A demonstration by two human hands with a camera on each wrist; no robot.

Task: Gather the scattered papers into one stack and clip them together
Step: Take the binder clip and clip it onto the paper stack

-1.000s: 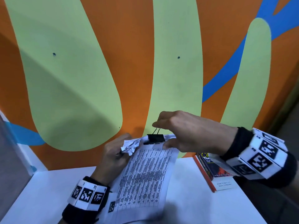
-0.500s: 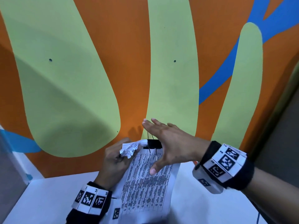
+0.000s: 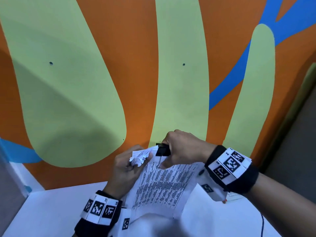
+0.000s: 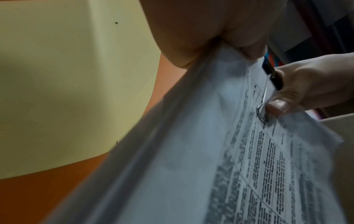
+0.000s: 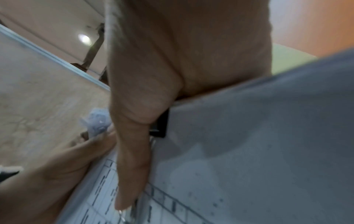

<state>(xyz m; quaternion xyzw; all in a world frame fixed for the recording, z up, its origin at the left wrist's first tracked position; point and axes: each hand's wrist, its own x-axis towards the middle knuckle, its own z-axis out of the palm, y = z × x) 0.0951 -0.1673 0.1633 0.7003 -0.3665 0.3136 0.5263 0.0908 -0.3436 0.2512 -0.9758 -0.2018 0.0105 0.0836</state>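
**Clip on, levers being folded**

Stack of white printed paper sheets point(image 3: 164, 183) is held up over the white table point(image 3: 51, 211). Left hand point(image 3: 126, 168) pinches its crumpled top-left corner. Black binder clip point(image 3: 162, 150) bites the top edge; right hand point(image 3: 183, 149) grips it, thumb pressing the front wire lever flat on the page. Next, I'd guess: fold the rear lever, let go.

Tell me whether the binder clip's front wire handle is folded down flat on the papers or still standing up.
Folded down. The binder clip bites the papers at their top edge, and the right hand presses its wire handle flat against the printed page.
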